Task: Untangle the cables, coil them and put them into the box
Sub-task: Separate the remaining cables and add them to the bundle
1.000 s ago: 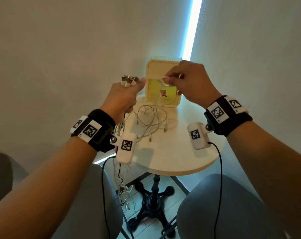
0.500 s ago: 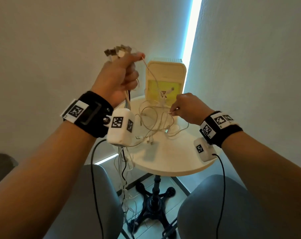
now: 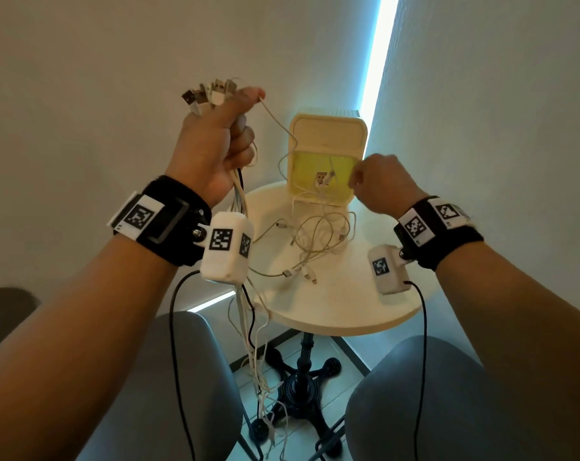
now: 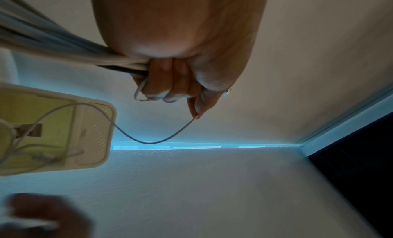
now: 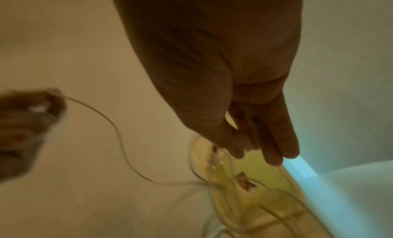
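My left hand (image 3: 215,151) is raised above and left of the box (image 3: 328,161), fist clenched round a bundle of cables (image 3: 240,207); their USB plugs (image 3: 212,94) fan out above my knuckles and the tails hang down past the table (image 3: 355,304) edge. One thin cable (image 3: 278,123) runs from my thumb to the box. My right hand (image 3: 378,181) sits just right of the box front, fingers drawn together, seemingly pinching a cable there, though blur keeps me from being sure. A tangle (image 3: 318,241) lies on the table right before the box, which stands open and upright against the wall.
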{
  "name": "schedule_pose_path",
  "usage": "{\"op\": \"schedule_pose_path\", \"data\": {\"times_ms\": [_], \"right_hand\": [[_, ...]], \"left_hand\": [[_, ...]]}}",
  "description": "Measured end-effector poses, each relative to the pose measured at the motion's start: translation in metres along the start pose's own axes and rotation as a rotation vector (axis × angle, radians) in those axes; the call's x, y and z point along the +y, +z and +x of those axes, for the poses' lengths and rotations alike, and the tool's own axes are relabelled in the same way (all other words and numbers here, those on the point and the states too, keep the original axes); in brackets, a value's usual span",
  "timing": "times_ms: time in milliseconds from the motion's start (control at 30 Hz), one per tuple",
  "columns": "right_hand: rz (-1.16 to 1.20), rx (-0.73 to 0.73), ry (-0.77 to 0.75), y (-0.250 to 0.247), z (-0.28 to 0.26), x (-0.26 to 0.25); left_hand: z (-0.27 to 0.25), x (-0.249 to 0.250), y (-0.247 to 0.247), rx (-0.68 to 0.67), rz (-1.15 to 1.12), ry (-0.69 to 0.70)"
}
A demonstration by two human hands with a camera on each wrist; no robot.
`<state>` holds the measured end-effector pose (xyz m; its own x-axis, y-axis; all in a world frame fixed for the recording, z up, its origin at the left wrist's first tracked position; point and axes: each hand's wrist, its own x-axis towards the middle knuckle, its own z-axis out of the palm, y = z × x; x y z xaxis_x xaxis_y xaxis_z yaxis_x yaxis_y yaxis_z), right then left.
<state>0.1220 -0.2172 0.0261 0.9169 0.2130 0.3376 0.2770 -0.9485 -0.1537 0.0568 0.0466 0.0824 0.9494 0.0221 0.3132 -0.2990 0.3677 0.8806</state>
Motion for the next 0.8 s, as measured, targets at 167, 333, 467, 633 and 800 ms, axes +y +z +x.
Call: {"op": "schedule_pose_path", "data": {"times_ms": [167, 333, 467, 633, 800], "right_hand": [[0.604, -0.165, -0.163, -0.026, -0.016, -0.072], [0.612, -0.318, -0.07, 0.023, 0.002, -0.076], [0.441, -0.277, 0.066, 0.055, 0.009, -0.045], [0.479, -0.15, 0.115, 0.05, 0.019, -0.031], [0.586, 0.119, -0.017, -0.006, 0.035, -0.041]], "left_hand": [[-0.004, -0.009, 0.007, -0.018, -0.014, -0.034], [-0.013, 0.007, 0.011, -0.121, -0.048, -0.011], [-0.016, 0.024, 0.001, -0.162, -0.144, 0.018], [-0.018, 0.015, -0.015, -0.073, 0.01, 0.044], [-0.019, -0.041, -0.035, 0.124, 0.227, -0.075]]}}
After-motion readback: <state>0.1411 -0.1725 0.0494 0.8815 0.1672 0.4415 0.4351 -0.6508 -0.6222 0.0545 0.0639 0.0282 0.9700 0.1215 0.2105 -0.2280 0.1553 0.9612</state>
